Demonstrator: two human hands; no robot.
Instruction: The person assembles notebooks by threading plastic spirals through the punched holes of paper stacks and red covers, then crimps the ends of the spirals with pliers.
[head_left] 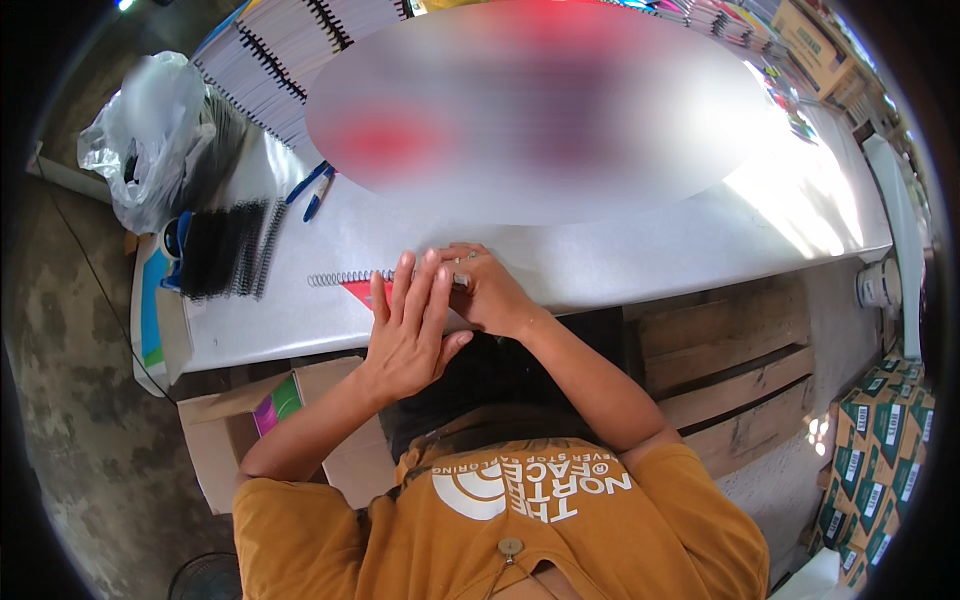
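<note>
A red-covered spiral notebook (358,291) lies at the table's front edge, mostly hidden under my hands. Its wire coil (335,280) runs along the far edge and sticks out past the cover on the left. My left hand (408,325) rests over the notebook with its fingers stretched out flat. Beside it, my right hand (490,290) has curled its fingers around the notebook's right end, near the coil; its fingertips are partly hidden.
Black spiral coils (225,250) and a blue-handled tool (315,190) lie to the left on the silver table (600,250). Behind them are a plastic bag (155,130) and stacked bound books (270,65). An open cardboard box (215,435) stands below. A blurred patch hides the far middle.
</note>
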